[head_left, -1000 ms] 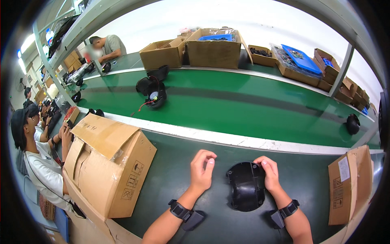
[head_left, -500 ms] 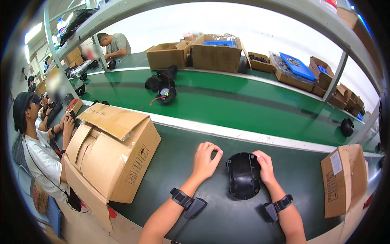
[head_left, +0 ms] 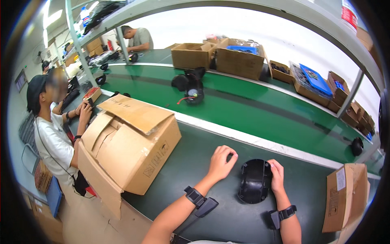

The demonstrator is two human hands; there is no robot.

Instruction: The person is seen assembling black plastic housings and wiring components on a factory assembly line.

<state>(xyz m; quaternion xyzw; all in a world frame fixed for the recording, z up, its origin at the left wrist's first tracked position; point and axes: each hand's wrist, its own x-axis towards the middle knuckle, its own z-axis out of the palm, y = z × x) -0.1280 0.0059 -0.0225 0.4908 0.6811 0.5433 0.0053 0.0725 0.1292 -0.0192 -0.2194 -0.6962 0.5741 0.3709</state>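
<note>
My right hand (head_left: 277, 175) grips a curved black plastic shell (head_left: 254, 185) by its right edge. The shell's hollow side faces up, showing small round bosses near its corners. To the left of it, my left hand (head_left: 221, 163) hovers with fingers curled and thumb close to the fingertips. A dark spot shows between thumb and fingers, too small to name. The left hand does not touch the shell. Both wrists wear black straps with small black devices. Beneath them lies a dark green worktop (head_left: 227, 217).
A large cardboard box (head_left: 134, 162) stands left, a smaller open carton (head_left: 339, 197) right. Beyond a pale rail, a green conveyor (head_left: 260, 122) carries a black part with a red wire (head_left: 193, 87). A person in white (head_left: 57, 138) works at left. Cartons (head_left: 239, 63) line the far side.
The whole view has turned left, so everything sits farther right in the picture. My right hand keeps its hold on the shell, and my left hand stays curled beside it.
</note>
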